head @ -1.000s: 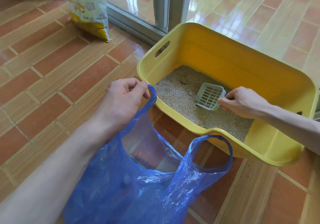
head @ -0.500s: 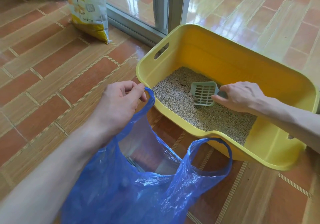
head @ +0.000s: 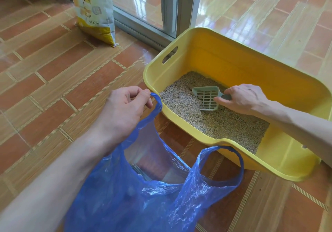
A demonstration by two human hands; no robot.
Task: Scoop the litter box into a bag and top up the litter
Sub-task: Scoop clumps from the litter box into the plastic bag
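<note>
Your right hand [head: 242, 99] grips the handle of the pale green slotted scoop [head: 206, 98], fingers curled round it. The scoop's long axis runs from your palm outward to your left and slightly away from you, head leading; its slotted face is turned up and tilted toward you, and its lower edge touches the litter [head: 224, 124]. It lies inside the yellow litter box [head: 233, 59], just beyond your fingertips, near the box's left end wall with the handle slot. A darker clump [head: 199, 97] shows just beside the scoop's left edge.

Your left hand [head: 122, 111] pinches one loop handle of the blue plastic bag [head: 143, 195] between thumb and fingers, holding that side up. The bag's mouth gapes below your wrist; its other loop stands slack against the near rim of the box.

Compared with a second ago, the scoop head has travelled leftward across the litter, away from your palm's earlier place, and now sits nearer the left wall. Your left hand's hold on the bag is unchanged.

A yellow-and-white litter sack [head: 93, 10] stands well beyond your left hand, beside the sliding door frame [head: 181, 7].
</note>
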